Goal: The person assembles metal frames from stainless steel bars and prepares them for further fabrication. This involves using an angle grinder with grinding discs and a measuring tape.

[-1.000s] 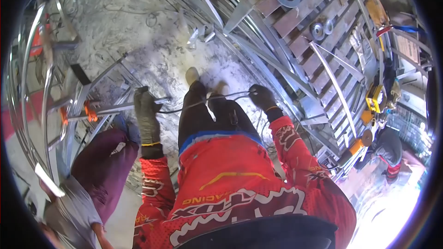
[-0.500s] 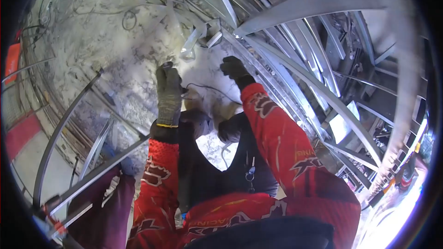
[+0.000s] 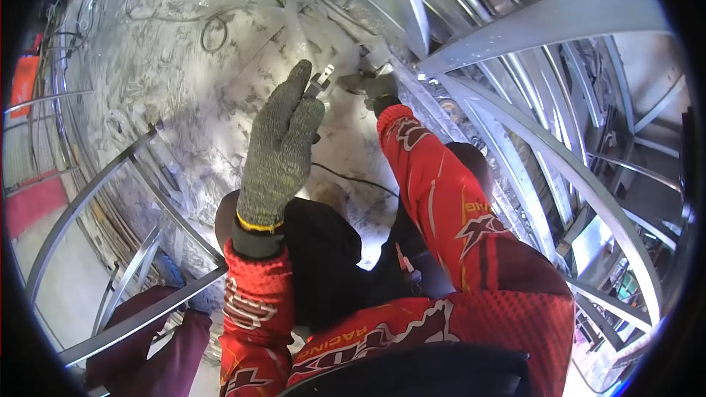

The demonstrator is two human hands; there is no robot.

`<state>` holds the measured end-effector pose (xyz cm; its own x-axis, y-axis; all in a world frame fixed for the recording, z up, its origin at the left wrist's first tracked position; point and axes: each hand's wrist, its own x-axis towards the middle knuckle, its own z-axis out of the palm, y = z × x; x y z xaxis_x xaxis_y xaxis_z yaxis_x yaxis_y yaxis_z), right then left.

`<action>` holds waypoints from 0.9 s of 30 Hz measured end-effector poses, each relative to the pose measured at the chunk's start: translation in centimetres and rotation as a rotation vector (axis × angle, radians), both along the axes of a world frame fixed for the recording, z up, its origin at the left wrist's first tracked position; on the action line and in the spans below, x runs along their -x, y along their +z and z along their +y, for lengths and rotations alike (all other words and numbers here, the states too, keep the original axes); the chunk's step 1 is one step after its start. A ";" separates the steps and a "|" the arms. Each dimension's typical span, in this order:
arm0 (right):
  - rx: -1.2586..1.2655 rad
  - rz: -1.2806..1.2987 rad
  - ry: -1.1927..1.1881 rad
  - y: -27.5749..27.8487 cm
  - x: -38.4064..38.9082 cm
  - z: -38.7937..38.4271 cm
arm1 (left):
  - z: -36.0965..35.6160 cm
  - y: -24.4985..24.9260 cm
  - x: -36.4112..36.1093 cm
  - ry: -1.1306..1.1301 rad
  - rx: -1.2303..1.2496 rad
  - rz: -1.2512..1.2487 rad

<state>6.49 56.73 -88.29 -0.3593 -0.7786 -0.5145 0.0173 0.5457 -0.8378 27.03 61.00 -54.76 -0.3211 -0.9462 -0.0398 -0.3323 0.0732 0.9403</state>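
My left hand [image 3: 283,140], in a grey knit glove with a yellow cuff edge, is raised over the floor. Between its thumb and fingers it grips a small metal piece [image 3: 321,81], whose bright end sticks out at the fingertips. My right hand [image 3: 379,87], gloved and in a red sleeve, reaches to a metal bracket [image 3: 376,53] beside the frame bars. Its fingers are bent and blurred, and what they hold, if anything, is hidden.
Curved and straight metal bars [image 3: 537,140] fill the right side. Another metal frame [image 3: 88,206] stands at the left. A cable [image 3: 353,176] crosses the stained floor [image 3: 176,66]. Dark maroon trousers [image 3: 140,345] of a person show at the lower left.
My left hand has come up closer to the camera, and the metal piece now shows in its fingers. My right hand has moved forward to the bracket. The camera view has shifted.
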 end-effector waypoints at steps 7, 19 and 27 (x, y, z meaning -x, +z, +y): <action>0.179 0.148 -0.293 -12.6 0.1 0.7 | -3.3 -2.1 4.9 -0.141 -0.080 -0.203; 0.514 0.140 0.065 9.2 3.3 0.3 | -10.0 -7.7 7.5 -0.024 0.090 -0.256; 0.527 0.225 0.268 20.9 5.4 1.3 | -9.2 -5.1 8.2 -0.170 -0.053 -0.067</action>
